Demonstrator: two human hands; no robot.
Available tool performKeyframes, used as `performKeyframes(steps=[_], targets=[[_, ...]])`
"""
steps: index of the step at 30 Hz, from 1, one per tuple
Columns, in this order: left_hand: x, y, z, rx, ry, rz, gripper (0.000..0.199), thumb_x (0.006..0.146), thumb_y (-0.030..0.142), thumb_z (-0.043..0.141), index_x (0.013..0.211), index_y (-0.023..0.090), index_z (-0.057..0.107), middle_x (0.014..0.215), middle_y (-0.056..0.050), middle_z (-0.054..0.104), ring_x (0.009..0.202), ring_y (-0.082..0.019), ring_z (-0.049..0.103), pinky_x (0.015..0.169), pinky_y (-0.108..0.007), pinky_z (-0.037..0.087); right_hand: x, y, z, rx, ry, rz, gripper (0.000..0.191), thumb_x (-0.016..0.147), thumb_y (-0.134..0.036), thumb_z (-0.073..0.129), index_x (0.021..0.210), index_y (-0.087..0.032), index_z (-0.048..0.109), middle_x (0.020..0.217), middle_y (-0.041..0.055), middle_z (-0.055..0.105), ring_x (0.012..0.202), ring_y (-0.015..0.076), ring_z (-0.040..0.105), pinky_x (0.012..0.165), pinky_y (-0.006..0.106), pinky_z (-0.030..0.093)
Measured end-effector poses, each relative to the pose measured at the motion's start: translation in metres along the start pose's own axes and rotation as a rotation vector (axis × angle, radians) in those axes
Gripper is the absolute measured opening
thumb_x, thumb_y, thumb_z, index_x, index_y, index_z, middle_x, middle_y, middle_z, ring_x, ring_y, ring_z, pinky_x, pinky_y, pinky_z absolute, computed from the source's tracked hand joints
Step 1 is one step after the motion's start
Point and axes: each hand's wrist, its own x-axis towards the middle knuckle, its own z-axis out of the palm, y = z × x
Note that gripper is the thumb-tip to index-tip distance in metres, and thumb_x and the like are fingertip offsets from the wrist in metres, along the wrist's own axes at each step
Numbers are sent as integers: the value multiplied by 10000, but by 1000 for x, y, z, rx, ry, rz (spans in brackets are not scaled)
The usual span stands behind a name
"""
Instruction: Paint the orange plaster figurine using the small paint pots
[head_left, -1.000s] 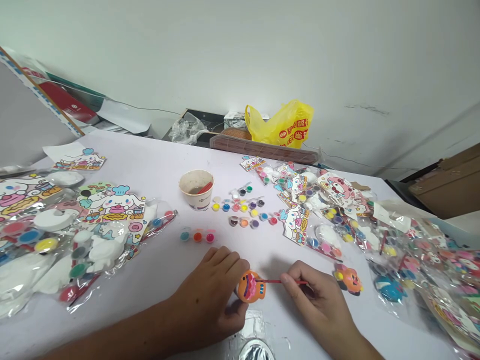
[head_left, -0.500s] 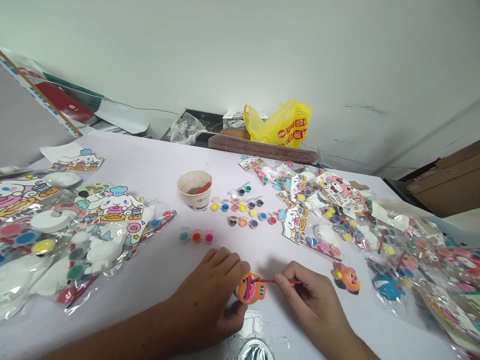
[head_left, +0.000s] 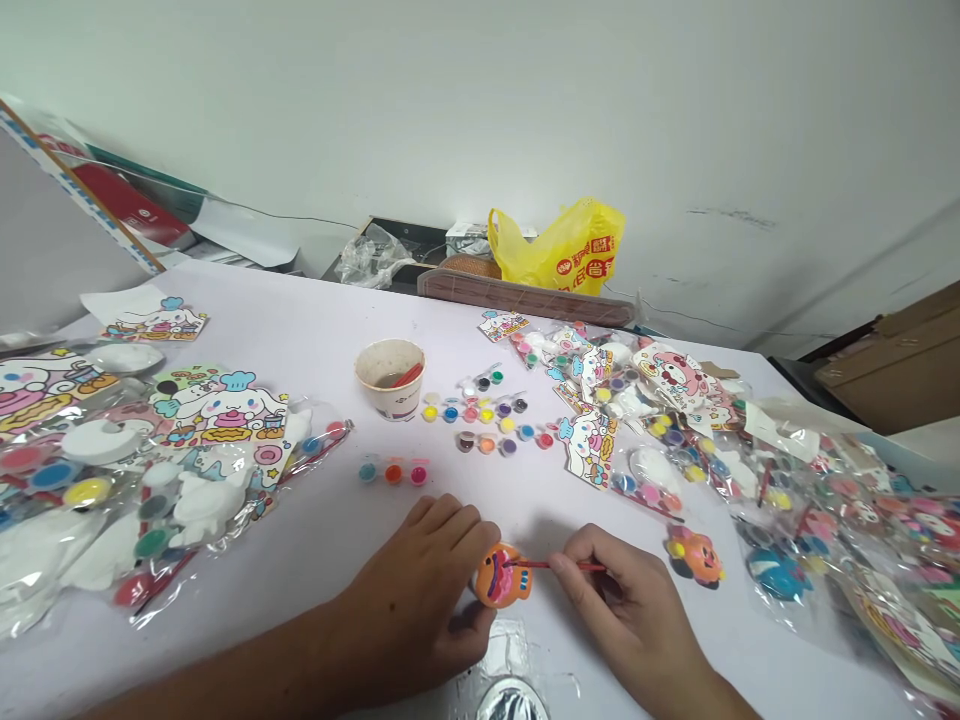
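My left hand (head_left: 427,590) is closed around the left edge of a small orange figurine (head_left: 517,587) with pink, purple and blue painted details. In my right hand (head_left: 626,605) a thin red paintbrush (head_left: 540,565) is pinched, its tip touching or just over the pink and purple area of the figurine. Beyond the left hand lies a strip of three paint pots (head_left: 393,474) in teal, orange and pink. To the right of my right hand rests a painted orange and pink figurine (head_left: 694,555).
A paper cup (head_left: 389,380) with murky liquid and a red stick stands behind the hands. More paint pots (head_left: 487,414) sit beside it. Bagged figurine kits (head_left: 202,490) cover the left, others (head_left: 667,400) the right. A yellow bag (head_left: 562,250) is at the back.
My right hand and the paintbrush have shifted very slightly. My left hand and the figurine have stayed in place.
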Motion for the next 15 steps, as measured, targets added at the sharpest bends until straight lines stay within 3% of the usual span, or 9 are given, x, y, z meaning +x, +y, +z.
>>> performKeyframes(steps=[8, 15], targets=[[0, 0, -1, -3, -4, 0, 236, 698, 105, 541, 879, 218, 440, 924, -9, 520, 879, -220, 427, 769, -354, 324, -1, 2, -2, 14, -45, -58, 238, 950, -331, 541, 754, -201, 581, 570, -37, 496, 490, 108, 430, 444, 210, 345], [-1, -1, 0, -21, 10, 6, 261, 694, 105, 548, 908, 217, 451, 937, 2, 516, 887, -215, 428, 774, -358, 320, 0, 4, -5, -18, 29, -14, 243, 937, -333, 554, 731, -207, 578, 565, -35, 501, 495, 114, 445, 450, 215, 361]])
